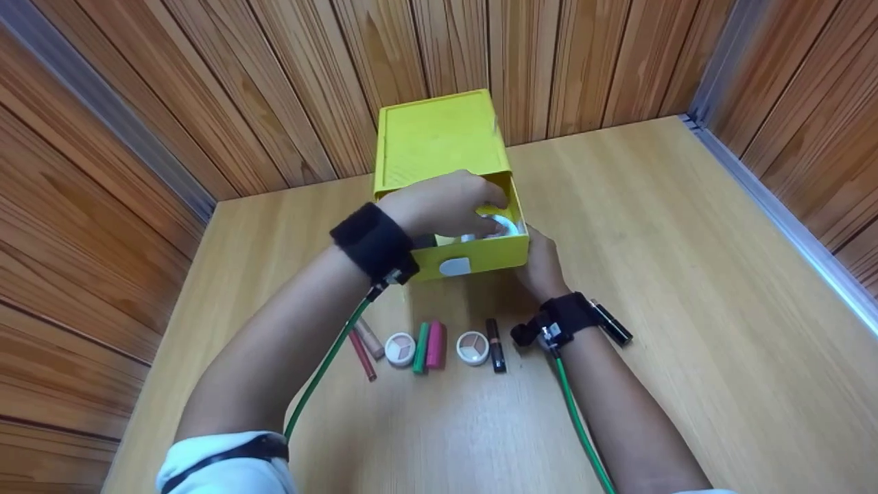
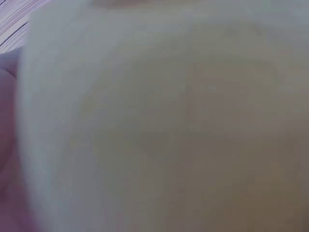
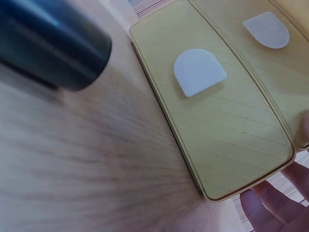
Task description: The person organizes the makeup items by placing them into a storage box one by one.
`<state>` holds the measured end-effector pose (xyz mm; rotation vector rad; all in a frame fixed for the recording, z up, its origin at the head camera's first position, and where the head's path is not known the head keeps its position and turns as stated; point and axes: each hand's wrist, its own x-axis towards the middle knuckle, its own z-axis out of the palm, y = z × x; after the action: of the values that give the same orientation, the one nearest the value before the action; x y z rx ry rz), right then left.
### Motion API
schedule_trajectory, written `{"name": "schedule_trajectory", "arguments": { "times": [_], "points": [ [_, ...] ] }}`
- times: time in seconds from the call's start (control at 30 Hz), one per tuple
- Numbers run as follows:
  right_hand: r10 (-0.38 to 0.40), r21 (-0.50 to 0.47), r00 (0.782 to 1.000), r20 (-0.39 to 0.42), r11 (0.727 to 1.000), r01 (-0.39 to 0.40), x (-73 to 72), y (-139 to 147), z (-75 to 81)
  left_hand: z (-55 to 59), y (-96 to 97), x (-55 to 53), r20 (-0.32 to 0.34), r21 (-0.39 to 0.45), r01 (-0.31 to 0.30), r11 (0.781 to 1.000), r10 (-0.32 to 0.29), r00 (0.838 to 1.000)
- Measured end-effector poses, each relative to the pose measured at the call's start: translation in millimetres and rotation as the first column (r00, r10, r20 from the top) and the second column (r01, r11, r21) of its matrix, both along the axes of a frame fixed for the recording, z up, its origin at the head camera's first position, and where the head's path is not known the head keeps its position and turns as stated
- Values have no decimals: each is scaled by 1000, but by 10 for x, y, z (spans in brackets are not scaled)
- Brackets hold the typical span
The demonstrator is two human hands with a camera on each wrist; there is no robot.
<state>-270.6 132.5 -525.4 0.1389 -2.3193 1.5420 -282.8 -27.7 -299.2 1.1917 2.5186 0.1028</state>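
A yellow drawer box (image 1: 442,134) stands against the back wall, its front drawer (image 1: 480,257) pulled out. My left hand (image 1: 446,206) reaches over the drawer's left side, fingers bent down inside it. Thumb and index finger are right at a white curved thing (image 1: 509,224); I cannot tell if they pinch it. The left wrist view is filled by a blurred pale surface (image 2: 159,121). With my right hand (image 1: 544,264) I grip the drawer at its right front corner. In the right wrist view its fingertips (image 3: 253,208) curl at the edge below a white tab (image 3: 199,72).
On the table (image 1: 686,274) before the drawer lie a red pencil (image 1: 362,355), a pale tube (image 1: 370,339), two round three-part compacts (image 1: 400,349), a green tube (image 1: 420,348), a pink tube (image 1: 435,344) and a dark tube (image 1: 495,345). A black tube (image 1: 610,322) is beside my right wrist.
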Motion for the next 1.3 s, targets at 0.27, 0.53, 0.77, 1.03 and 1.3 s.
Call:
{"name": "schedule_trajectory", "arguments": {
  "times": [0.27,0.53,0.77,1.03,1.3],
  "points": [
    [5,-49,999,49,999,-3,25,2,10,135,-217,152,-30,64,43,997,-42,999],
    [1,-8,1000,27,1000,-1,29,-13,1,143,-562,356,-52,149,84,985,-77,996],
    [-3,-20,999,38,1000,4,14,1,9,172,-880,490,-100,261,80,962,-55,993],
    [2,47,999,-42,999,0,10,15,18,137,-1112,604,-197,363,99,926,-28,980],
    [-1,57,1000,-19,998,2,42,11,14,-8,-1421,701,-170,498,-37,867,139,976]
  ]
}}
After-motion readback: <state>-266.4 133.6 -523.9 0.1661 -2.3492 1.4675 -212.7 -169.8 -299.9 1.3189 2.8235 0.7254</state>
